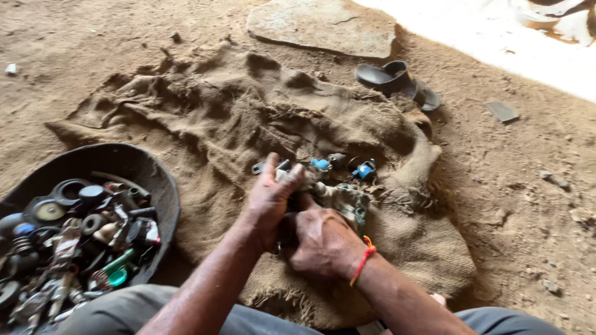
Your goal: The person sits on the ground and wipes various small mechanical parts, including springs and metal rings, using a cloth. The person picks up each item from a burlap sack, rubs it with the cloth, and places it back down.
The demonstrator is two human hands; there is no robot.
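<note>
dozens of small scrap parts fill a black bowl (pixel 133 162) at the far left – washers, springs, rubber rings, a green plastic piece and bits of grey metal, heaped together on the dirt floor (pixel 521 205). just right of the bowl a rumpled burlap sack (pixel 205 118) is spread flat over the floor, its frayed edge near the person's grey trousers (pixel 118 313).

near the middle of the sack the left hand (pixel 270 201) rests with its grip closed around a small metal part (pixel 313 189), thumb raised above it. the right hand (pixel 323 243) sits touching the left one, just beside and below it, fingers curled onto the same part – how tightly it clamps i cannot tell, since the fingertips are hidden. a red thread band (pixel 364 259) circles the right wrist.

just beyond the hands lies a small cluster of fittings (pixel 344 167) on the sack, some with blue caps, some grey. farther right and up, a dark sandal (pixel 397 80) lies at the sack's edge, below a flat stone slab (pixel 323 26). a small flat grey scrap (pixel 501 111) lies apart on the dirt at the right.
</note>
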